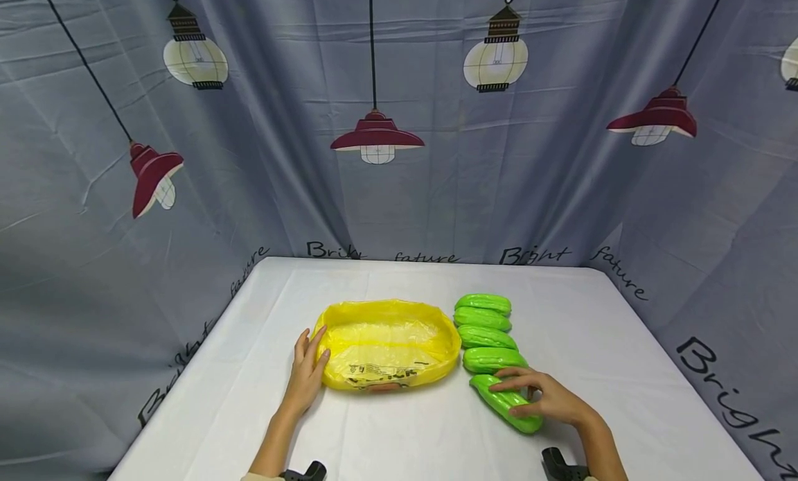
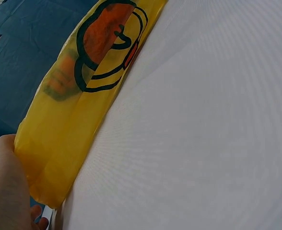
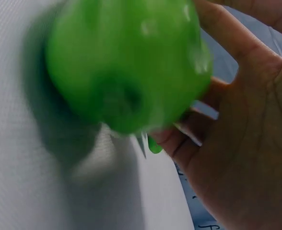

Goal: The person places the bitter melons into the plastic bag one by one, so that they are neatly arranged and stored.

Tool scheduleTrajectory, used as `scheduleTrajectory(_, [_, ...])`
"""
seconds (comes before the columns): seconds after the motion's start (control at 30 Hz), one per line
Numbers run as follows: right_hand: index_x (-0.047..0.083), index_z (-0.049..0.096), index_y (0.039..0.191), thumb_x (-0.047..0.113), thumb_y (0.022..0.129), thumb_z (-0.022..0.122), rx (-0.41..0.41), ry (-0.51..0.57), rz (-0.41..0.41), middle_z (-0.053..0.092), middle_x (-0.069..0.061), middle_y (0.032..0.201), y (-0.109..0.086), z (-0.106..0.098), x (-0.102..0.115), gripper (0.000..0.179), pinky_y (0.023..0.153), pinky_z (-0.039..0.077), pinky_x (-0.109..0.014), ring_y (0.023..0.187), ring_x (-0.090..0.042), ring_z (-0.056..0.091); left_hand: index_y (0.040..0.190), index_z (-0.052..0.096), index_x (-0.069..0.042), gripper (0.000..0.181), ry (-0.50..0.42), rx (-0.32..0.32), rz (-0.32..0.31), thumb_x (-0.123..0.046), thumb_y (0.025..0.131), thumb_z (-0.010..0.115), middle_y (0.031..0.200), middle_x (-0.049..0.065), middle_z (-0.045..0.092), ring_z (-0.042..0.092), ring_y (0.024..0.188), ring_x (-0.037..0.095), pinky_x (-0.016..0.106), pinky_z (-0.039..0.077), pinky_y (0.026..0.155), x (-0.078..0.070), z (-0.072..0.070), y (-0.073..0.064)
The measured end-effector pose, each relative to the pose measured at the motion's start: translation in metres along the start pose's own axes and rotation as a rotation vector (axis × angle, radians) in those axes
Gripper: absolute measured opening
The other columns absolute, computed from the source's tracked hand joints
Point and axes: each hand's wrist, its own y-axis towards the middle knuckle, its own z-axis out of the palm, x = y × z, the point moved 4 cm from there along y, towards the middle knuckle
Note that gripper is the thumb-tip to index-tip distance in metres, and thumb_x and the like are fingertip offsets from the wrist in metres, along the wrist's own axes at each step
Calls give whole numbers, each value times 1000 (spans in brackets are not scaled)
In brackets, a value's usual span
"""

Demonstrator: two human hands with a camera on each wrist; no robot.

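A yellow plastic bag (image 1: pixel 449 332) stands on the white table with its wide mouth facing up, printed marks on its wall. My left hand (image 1: pixel 305 370) holds its left end, fingers at the rim and thumb against the side. In the left wrist view the bag (image 2: pixel 59 139) shows a cartoon print; part of the hand is hidden. A glossy green bitter melon (image 1: pixel 499 398) lies aslant beside the bag. My right hand (image 1: pixel 539 396) grips it from above, thumb on the near side and fingers across the far side. The bitter melon (image 3: pixel 126 62) fills much of the right wrist view.
Several more green bitter melons (image 1: pixel 488 337) lie in a column to the right of the bag, close beside its rim. The white table (image 1: pixel 386 439) ends at a grey-blue curtain (image 1: pixel 405 204) printed with lamps and lettering.
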Motion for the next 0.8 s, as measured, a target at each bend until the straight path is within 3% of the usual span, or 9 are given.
scheduleTrajectory(0.13, [18,64,120,21,78,71,67,15,7,56,-9,126,0,1,0,42,62,41,-28,101,-8,50,144,32,-25,47,10,-7,14,-32,99,41,149,20,9,15,133,45,70,21,94,1,0,1])
scheduleTrajectory(0.23, [16,60,125,21,81,70,120,27,-3,57,-3,126,0,1,-1,46,71,43,-27,104,-4,50,144,32,-25,46,14,-5,13,-32,99,40,149,21,10,17,132,46,70,22,94,2,0,1])
scheduleTrajectory(0.37, [17,56,129,23,83,68,166,40,18,53,0,130,-1,1,-3,48,88,45,-45,114,2,44,145,31,-27,46,19,12,-1,-32,99,40,149,21,11,19,131,48,71,22,94,2,0,1])
scheduleTrajectory(0.47, [18,55,131,23,83,67,181,47,28,52,1,132,-1,1,-3,49,89,42,-55,116,5,41,145,30,-28,47,27,24,-1,-33,99,39,147,20,17,23,129,47,70,22,93,1,0,0])
scheduleTrajectory(0.8, [18,55,130,22,82,68,179,60,32,50,-4,134,-2,3,-3,50,90,36,-63,116,5,40,145,29,-27,46,27,34,3,-32,100,37,143,17,26,26,128,44,68,23,95,0,0,0])
